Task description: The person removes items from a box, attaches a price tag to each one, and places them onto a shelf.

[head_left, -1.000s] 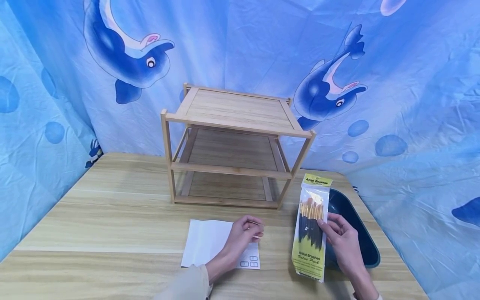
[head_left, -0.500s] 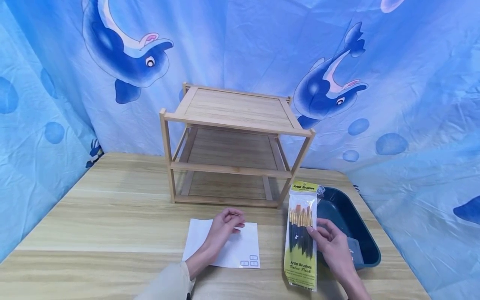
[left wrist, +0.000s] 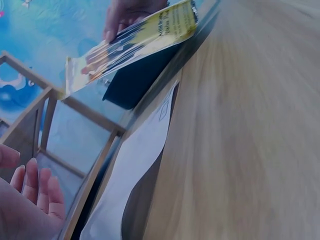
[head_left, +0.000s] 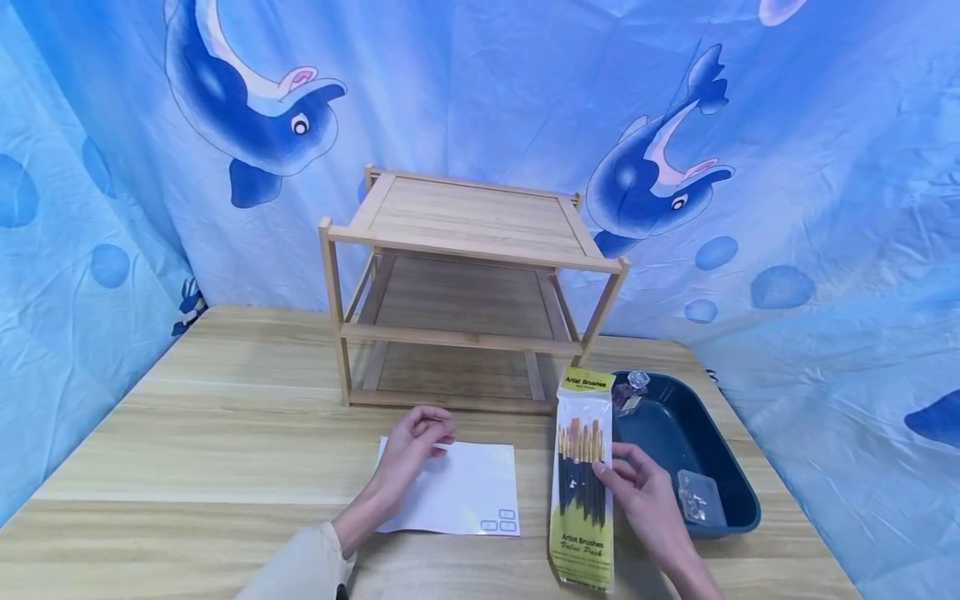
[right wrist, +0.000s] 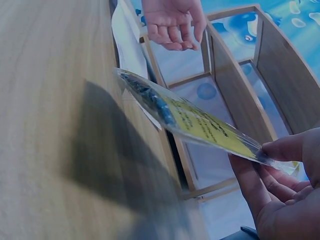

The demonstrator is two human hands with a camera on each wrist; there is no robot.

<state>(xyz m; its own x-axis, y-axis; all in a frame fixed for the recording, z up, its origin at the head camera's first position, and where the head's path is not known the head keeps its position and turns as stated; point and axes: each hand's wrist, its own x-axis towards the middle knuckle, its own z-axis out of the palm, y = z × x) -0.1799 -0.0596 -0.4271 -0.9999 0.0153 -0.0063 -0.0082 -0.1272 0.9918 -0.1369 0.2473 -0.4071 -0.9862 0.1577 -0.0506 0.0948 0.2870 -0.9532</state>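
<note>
My right hand [head_left: 647, 502] pinches the right edge of a pack of artist brushes [head_left: 583, 479] between thumb and fingers. The clear pack has a yellow-green header and base, with several dark-handled brushes inside. In the right wrist view the pack [right wrist: 200, 125] is seen nearly edge-on, held above the table, its shadow below. My left hand [head_left: 405, 454] hovers over the left part of a white sheet [head_left: 472, 492], holding nothing, its fingers loosely bent. Small printed boxes mark the sheet's lower right corner. In the left wrist view the left hand's fingers [left wrist: 44, 190] hang relaxed.
A three-tier wooden rack [head_left: 480, 340] stands at the back of the table [head_left: 187, 467]. At the right sits a dark teal bin [head_left: 720, 442], holding a small clear box [head_left: 701, 498] and other small items at its far left. A dolphin-print curtain [head_left: 510, 92] hangs behind.
The brush pack has moved left and slightly down in my right hand, uncovering more of the bin. My left hand has drawn left across the sheet. The rack has stayed put.
</note>
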